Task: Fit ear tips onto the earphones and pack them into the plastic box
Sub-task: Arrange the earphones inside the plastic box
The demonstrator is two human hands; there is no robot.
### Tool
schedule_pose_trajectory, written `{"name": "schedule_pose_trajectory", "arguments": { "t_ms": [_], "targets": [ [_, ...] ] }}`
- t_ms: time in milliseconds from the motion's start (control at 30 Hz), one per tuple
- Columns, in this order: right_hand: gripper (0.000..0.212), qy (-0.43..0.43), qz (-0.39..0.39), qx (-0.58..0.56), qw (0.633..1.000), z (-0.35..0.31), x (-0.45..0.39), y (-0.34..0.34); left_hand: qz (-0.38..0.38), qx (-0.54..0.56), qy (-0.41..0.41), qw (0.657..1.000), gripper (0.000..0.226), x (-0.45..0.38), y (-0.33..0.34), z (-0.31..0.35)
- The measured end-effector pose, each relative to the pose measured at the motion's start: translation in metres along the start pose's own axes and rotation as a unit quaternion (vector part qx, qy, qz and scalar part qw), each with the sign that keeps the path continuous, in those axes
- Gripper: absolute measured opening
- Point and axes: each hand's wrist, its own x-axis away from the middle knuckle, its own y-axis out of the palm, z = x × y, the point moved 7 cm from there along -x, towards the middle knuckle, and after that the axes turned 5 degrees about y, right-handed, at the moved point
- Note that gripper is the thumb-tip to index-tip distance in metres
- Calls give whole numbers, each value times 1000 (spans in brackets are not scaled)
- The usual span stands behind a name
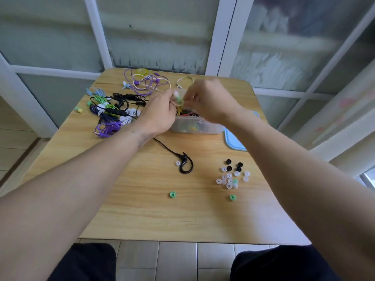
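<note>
Under both hands, the plastic box (194, 125) holds coiled earphones in yellow, red and black. Left hand (159, 114) and right hand (211, 100) together pinch a green-tipped earphone (179, 99) above it. Loose ear tips (231, 176) lie nearer the person, tangled cables (113, 110) left of the hands on the worktop (142, 209).

Matt wood-grain table (142, 209); translucent plastic box (194, 126); glossy blue lid (233, 140)

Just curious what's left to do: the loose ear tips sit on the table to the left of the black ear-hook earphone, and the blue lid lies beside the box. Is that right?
Not quite. In the head view the ear tips sit to the right of the black earphone, not the left. The blue lid does lie beside the box on the table.
</note>
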Motion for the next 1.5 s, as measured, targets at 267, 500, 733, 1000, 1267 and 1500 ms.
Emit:
{"name": "schedule_pose_trajectory", "arguments": {
  "t_ms": [267,500,733,1000,1267,1500],
  "targets": [
    [17,42,47,-75,995,-2,1,-5,-126,6,-42,991,37,-7,13,-1],
    [16,72,-65,-2,995,-5,-6,17,147,1,-34,988,31,20,-44,-5],
    [16,81,-115,38,989,-15,-12,21,-53,-294,-171,939,36,41,-76,-48],
    [16,43,244,-156,956,-34,24,-22,-41,-321,-162,932,8,66,-92,-59],
    [26,111,70,-346,929,-56,75,8,44,121,-102,986,12,83,-93,-16],
    [49,210,-83,-508,831,-48,133,36,4,486,-248,838,12,120,-9,20]
  ]
}}
